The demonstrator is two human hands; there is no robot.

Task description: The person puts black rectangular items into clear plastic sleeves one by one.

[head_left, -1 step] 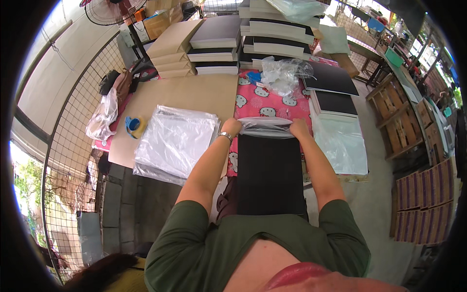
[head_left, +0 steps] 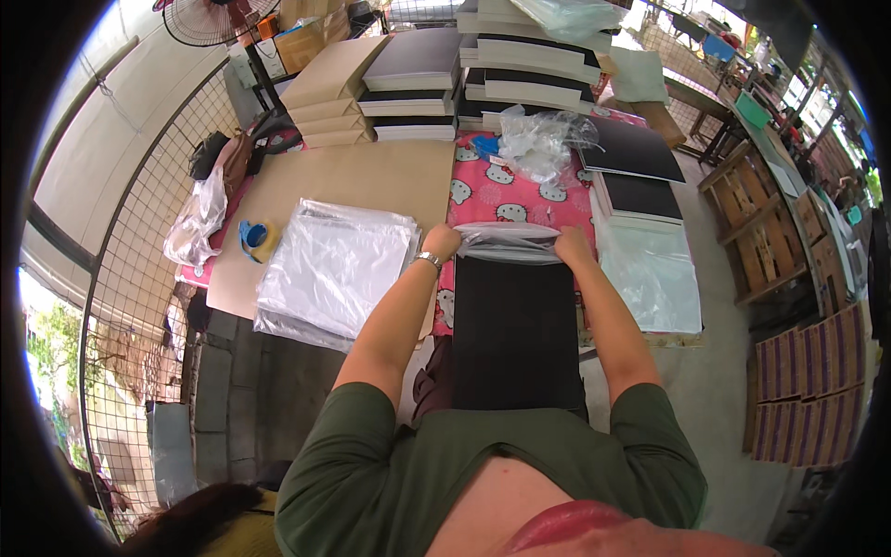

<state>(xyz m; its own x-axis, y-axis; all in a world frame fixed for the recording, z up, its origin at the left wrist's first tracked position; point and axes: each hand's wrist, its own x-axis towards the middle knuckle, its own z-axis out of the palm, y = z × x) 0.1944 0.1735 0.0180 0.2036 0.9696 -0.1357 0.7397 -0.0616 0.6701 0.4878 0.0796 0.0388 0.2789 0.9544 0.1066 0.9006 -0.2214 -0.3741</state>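
Observation:
A clear plastic bag (head_left: 506, 243) is stretched between my two hands, its gathered edge at the far end of a black rectangular board or stack of sheets (head_left: 515, 334). My left hand (head_left: 443, 242), with a metal watch at its wrist, is closed on the bag's left corner. At the right corner my right hand (head_left: 574, 245) grips the same bag. The black board reaches from the table's near edge back against my shirt; whether it is one piece or several cannot be told. Left of my left forearm lies a pile of flat clear plastic bags (head_left: 339, 269).
Brown cardboard (head_left: 371, 176) covers the table's left part, with a tape roll (head_left: 258, 241) on it. Stacks of black-covered sheets (head_left: 529, 88) and brown paper packets (head_left: 325, 93) stand behind. Crumpled plastic (head_left: 538, 148) lies ahead. Black covers (head_left: 640, 195) sit on the right.

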